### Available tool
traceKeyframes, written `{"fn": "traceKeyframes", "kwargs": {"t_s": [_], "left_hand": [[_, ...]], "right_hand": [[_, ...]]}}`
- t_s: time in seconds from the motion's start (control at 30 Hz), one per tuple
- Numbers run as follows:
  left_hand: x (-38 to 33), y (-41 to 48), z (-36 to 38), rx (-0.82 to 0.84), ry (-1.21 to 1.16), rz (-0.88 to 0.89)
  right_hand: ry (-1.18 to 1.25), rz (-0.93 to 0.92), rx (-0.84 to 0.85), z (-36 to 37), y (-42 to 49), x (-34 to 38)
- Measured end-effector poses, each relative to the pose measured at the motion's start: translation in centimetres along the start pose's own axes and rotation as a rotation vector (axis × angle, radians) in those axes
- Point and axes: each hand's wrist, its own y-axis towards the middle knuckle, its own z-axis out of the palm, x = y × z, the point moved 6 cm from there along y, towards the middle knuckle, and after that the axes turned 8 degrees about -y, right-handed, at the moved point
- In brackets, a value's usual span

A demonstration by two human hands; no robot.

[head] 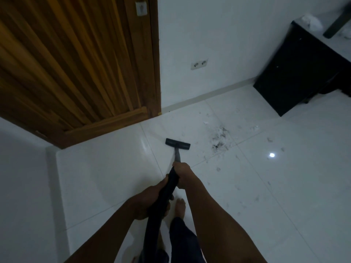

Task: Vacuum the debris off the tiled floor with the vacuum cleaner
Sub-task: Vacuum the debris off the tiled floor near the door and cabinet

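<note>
- While both hands hold the tube (168, 188) of the vacuum cleaner, the head view shows its floor head (177, 143) lying flat on the tiled floor (95, 177).
- The right hand (183, 172) sits lower down the tube, and its grip is wrapped tight around it.
- The left hand (152, 200) is closer to the body, and its grip is closed around the thick black part.
- I think the front hand steers and the back hand pushes, which is why they are spaced along the tube.
- The main pile of debris (220, 138) lies to the right of the floor head, near it but not touching.
- Small bits are scattered farther right and also closer to the person.
- So most of the mess looks not yet picked up, and the floor head likely has to swing right.
- A wooden door (76, 63) stands at the far left, and a wall socket (199, 63) is on the white wall.
- A black cabinet (296, 73) stands at the far right, close to the farthest bits, so the floor head could bump it there.
- A bare foot (180, 206) is just under the tube, so a pull back could knock the toes.
- A bright spot of light (272, 155) shines on the tile among the bits.
</note>
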Motion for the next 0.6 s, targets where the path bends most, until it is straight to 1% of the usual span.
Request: {"fn": "traceKeyframes", "kwargs": {"t_s": [0.13, 0.2, 0.33, 0.47, 0.6], "left_hand": [[-1.8, 1.8, -0.1, -0.025, -0.067, 0.019], [-2.8, 2.9, -0.3, -0.031, -0.095, 0.026], [-4.9, 5.3, -0.1, -0.031, -0.097, 0.012], [-7.3, 7.8, 0.0, 0.008, -0.182, 0.071], [-8.8, 9.3, 0.0, 0.021, -0.139, 0.068]], "right_hand": [[-0.041, -0.099, 0.001, -0.2, 1.7, 2.9], [-0.006, -0.106, 0.005, -0.5, 2.2, 4.2], [-0.087, -0.103, -0.004, -1.2, 4.0, 7.1], [-0.051, -0.165, 0.008, -2.2, 4.9, 10.9], [-0.020, -0.085, 0.018, -3.1, 5.8, 12.1]]}}
